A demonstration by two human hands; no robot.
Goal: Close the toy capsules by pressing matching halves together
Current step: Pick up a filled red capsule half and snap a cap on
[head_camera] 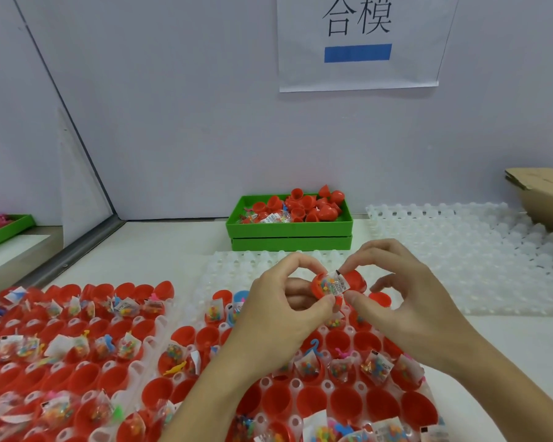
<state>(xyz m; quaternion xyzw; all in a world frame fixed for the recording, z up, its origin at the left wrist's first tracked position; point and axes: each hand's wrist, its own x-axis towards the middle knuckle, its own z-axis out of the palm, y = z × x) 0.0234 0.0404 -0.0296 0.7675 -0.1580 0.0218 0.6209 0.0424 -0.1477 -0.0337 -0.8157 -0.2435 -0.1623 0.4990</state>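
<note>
My left hand [278,301] grips a red capsule half [319,283] with a small clear toy packet [334,283] sticking out of it. My right hand [406,291] pinches the packet's edge between thumb and forefinger, and a second red half [355,279] shows just behind those fingers. Both hands hover above a clear tray [332,387] of open red halves, several holding bead packets.
Another tray of red halves [71,346] lies at the left. A green bin [289,229] of loose red halves stands at the back centre. An empty clear tray [479,260] lies at the right, a cardboard box [543,196] behind it. A wall sign [358,43] hangs above.
</note>
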